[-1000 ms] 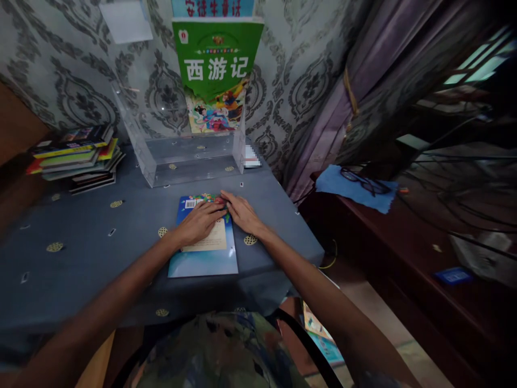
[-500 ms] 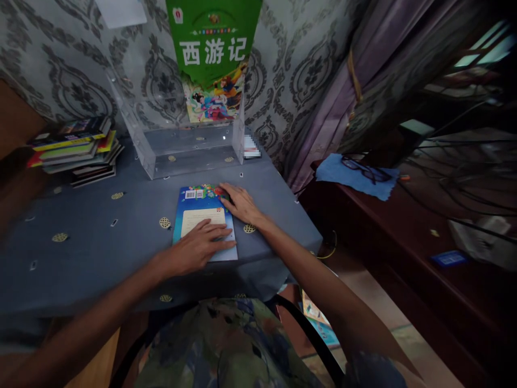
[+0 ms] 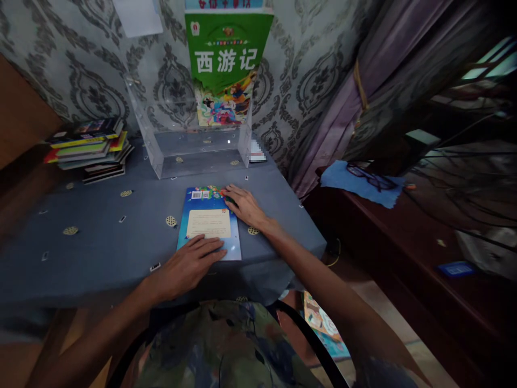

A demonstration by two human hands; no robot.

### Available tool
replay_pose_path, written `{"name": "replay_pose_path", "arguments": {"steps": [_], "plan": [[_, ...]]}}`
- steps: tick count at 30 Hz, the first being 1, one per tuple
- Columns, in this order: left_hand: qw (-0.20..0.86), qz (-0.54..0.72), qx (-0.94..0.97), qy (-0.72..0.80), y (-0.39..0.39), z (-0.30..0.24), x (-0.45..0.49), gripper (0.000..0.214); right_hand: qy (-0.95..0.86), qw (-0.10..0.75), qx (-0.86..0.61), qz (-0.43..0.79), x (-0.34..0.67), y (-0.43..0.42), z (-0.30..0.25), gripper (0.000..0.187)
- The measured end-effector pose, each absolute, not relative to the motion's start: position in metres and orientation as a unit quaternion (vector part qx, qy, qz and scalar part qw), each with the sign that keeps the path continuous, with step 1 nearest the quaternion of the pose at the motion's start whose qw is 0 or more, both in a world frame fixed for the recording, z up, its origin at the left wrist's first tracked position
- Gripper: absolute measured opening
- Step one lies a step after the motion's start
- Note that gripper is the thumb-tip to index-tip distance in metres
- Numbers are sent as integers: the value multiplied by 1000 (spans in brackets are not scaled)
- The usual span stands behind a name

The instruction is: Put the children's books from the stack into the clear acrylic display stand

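Observation:
A blue book (image 3: 210,223) with a cream text panel and a barcode near its far edge lies closed on the grey-blue tablecloth. My left hand (image 3: 190,265) rests on its near left part, fingers stretched out and covering the lower edge of the panel. At the book's far right corner, my right hand (image 3: 246,206) lies with its fingers extended over the edge. Both hands look flat, neither gripping anything. Behind the book stands a clear acrylic rack (image 3: 161,161), with a green book (image 3: 228,64) bearing Chinese characters upright at its right side.
A stack of books (image 3: 91,148) sits at the back left of the table (image 3: 100,242). On the right, a dark red desk (image 3: 388,237) carries a blue cloth (image 3: 359,183) with glasses (image 3: 371,177), plus cables. Colourful books (image 3: 323,323) lie below the table on the right.
My left hand has slid toward me and leftward over the book, uncovering more of the cream panel. My right hand stays at the far right corner. The view has shifted slightly.

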State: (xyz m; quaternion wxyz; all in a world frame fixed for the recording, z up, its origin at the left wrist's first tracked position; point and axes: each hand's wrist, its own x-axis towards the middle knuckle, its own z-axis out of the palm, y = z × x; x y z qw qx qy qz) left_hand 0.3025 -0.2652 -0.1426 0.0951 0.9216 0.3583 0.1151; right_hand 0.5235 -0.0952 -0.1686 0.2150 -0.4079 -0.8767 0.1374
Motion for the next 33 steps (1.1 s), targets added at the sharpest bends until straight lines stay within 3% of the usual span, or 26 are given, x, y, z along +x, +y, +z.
{"name": "replay_pose_path", "arguments": {"steps": [6,10,15,25,33], "plan": [[81,160,875,449,-233,-148,258,41,-884,210,-401,119,520,-96,-165,38],[72,173,830,526,-172,-152,231,48,-893,203,-386,113,509,-102,-160,36],[88,171,839,510,-135,-157,215,50,-896,200,-376,124,499,-112,-160,41],[76,190,871,446,-242,-147,209,41,-888,209,-390,127,498,-117,-165,42],[27,239,887,394,-302,-154,219,50,-897,166,-396,104,481,-145,-152,42]]}}
